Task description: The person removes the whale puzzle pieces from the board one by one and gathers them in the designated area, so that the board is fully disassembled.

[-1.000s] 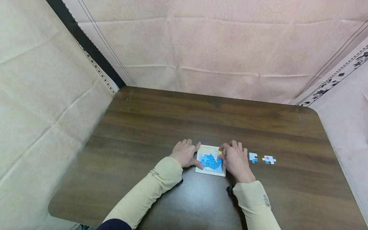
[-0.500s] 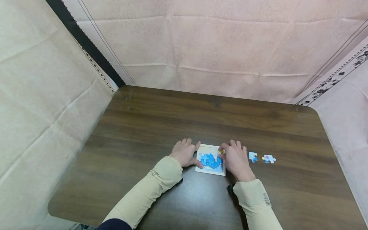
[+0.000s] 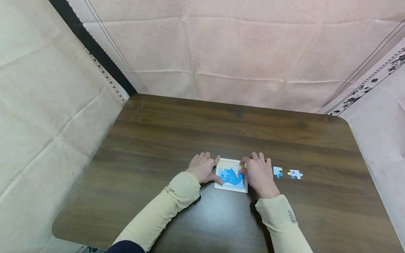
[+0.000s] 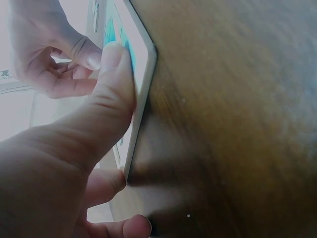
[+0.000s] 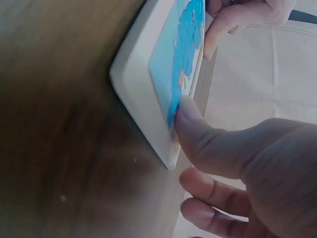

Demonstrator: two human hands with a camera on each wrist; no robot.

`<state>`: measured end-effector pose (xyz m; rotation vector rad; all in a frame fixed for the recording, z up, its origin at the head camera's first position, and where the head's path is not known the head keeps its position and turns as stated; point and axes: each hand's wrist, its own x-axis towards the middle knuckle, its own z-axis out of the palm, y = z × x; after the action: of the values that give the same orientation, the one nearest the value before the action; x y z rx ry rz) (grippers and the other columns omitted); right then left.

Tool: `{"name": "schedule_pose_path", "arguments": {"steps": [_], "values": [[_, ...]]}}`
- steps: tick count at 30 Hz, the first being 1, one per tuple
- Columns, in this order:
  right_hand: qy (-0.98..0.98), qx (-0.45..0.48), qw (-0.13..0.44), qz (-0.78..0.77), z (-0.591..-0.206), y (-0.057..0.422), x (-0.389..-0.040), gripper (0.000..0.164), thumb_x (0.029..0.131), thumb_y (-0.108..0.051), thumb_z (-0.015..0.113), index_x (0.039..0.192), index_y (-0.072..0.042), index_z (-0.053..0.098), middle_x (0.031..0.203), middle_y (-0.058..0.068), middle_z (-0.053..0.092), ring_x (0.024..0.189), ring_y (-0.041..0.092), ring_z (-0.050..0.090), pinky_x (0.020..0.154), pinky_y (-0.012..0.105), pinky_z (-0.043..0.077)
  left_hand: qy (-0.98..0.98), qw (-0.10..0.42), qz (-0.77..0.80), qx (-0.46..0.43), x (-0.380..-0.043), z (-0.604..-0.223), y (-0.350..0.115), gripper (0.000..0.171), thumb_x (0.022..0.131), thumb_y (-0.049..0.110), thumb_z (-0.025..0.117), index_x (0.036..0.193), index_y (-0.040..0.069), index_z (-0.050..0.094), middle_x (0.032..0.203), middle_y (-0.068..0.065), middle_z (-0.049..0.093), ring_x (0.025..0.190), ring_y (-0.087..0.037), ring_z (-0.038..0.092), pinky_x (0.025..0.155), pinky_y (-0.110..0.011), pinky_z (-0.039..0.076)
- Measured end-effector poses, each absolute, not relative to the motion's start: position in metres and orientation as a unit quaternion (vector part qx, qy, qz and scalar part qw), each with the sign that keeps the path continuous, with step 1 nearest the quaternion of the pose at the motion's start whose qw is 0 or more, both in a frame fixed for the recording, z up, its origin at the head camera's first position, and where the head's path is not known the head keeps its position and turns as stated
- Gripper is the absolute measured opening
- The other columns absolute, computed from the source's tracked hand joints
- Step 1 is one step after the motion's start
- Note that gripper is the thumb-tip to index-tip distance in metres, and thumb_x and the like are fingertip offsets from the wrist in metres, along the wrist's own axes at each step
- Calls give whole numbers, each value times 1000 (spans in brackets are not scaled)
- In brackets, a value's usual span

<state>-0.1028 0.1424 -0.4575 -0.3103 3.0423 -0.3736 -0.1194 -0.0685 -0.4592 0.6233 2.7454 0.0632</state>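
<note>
A small square jigsaw puzzle tray [image 3: 230, 189] with a pale rim lies on the table, showing a blue whale-like picture in joined pieces. My left hand [image 3: 202, 169] holds its left side, the thumb [image 4: 110, 67] on the near left corner and the index finger at the far left corner. At the tray's far right corner, my right hand [image 3: 258, 175] pinches a puzzle piece with a yellow patch [image 3: 242, 166] between thumb and index finger. The right fingers cover much of this piece. In the right wrist view the thumb [image 5: 198, 129] presses at the picture's edge.
Two loose puzzle pieces lie right of the tray: a blue and white one [image 3: 277, 172] and, farther right, one with a pink spot [image 3: 295, 174]. The brown wooden table [image 3: 171, 133] has pale cloth [image 3: 237, 52] hanging behind and at its sides.
My right hand has shifted slightly at the far right corner, its fingers lying a little differently over the yellow-patched piece. The left hand and loose pieces have stayed put.
</note>
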Motion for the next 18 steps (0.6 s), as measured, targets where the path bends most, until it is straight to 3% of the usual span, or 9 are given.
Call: {"name": "schedule_pose_path", "arguments": {"steps": [18], "values": [[986, -89, 50, -135, -459, 141, -105, 31, 78, -27, 83, 102, -11, 71, 101, 15, 61, 98, 36, 46, 84, 54, 38, 962, 162, 23, 218, -119, -459, -69, 101, 69, 76, 66, 150, 23, 39, 126, -15, 54, 105, -26, 49, 90, -39, 41]]}}
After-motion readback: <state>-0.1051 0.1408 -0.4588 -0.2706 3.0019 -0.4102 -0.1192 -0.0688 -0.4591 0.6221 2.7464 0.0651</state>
